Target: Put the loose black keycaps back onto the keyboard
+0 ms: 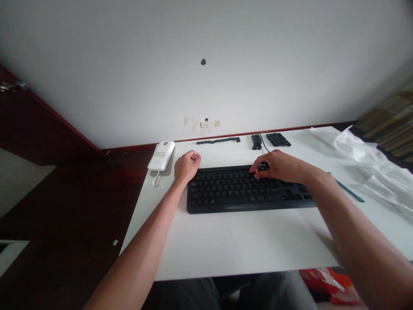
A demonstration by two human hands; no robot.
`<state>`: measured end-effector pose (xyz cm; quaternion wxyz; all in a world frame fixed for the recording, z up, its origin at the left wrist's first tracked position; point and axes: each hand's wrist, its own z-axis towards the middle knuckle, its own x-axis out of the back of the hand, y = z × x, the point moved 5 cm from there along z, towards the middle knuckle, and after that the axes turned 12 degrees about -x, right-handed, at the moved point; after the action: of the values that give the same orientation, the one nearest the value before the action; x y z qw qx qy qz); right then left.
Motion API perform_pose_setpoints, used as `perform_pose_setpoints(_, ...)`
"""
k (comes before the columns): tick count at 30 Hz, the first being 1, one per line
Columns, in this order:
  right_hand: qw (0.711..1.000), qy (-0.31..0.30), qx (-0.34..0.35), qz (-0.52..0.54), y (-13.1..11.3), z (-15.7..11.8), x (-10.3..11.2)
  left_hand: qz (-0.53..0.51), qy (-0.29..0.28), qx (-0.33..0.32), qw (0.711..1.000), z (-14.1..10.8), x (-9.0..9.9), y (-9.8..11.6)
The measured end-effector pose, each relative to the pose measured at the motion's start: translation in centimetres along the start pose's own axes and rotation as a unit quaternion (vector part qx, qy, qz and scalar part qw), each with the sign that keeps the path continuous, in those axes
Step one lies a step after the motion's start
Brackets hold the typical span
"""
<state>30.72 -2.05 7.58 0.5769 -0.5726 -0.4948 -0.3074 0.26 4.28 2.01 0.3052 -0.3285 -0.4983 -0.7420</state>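
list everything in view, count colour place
table: 1, white, centre
keyboard: 1, black, mid-table
keycap row: 1, black, behind keyboard
keycap clusters: 2, black, right of row
cable: 1, black, behind keyboard
device: 1, white, table's left
stick: 1, blue, right of keyboard
plastic sheet: 1, white, table's right
wall: 1, grey, ahead
sockets: 2 or more, white, wall
holes: 2, dark, wall
door: 1, maroon, left
curtain: 1, brown, right
floor: 1, dark, left
scrap: 1, pale, floor
packaging: 1, red, below table
legs: 2, grey, below table
left hand: 1, beside keyboard
right hand: 1, over keyboard
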Motion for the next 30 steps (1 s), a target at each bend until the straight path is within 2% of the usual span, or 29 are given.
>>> perform_pose_setpoints(25, 1.000, 0.000, 0.003, 0.017, 0.2, 0.0, 0.0, 0.001, 0.003, 0.002, 1.000, 0.0, 0.0, 0.1)
perform_pose_setpoints(27, 0.999, 0.036, -0.011, 0.025, 0.0, -0.4, 0.8, 0.000, 0.003, 0.004, 1.000, 0.0, 0.1, 0.1)
perform_pose_setpoints(30, 0.984, 0.147, -0.036, 0.093, -0.6, -1.1, 2.5, 0.001, 0.003, 0.003, 1.000, 0.0, 0.1, 0.2)
